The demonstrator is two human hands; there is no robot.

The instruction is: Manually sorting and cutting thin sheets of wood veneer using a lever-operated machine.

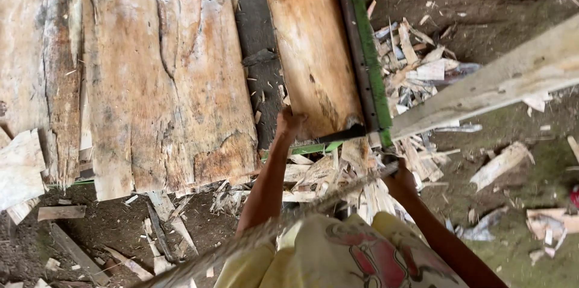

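Fingers of the left hand [290,122] curl over the near end of the long pale orange-brown wooden plank [310,47]. The right hand [399,180], nearer, closes around a thin grey stick-like tool [338,194]; whether it cuts cannot be told. Between them a heap of pale wood chips [338,173] suggests much trimming is done, though the plank remains on the green metal rail [368,53]. Left lie broad rough wooden slabs [163,77]. No packages, labels or signs show.

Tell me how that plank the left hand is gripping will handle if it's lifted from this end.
The plank is thick and long, so probably stiff and heavy. The left hand grips only its end, so it would likely tip downward at the far end. Its rough surface should resist slipping.
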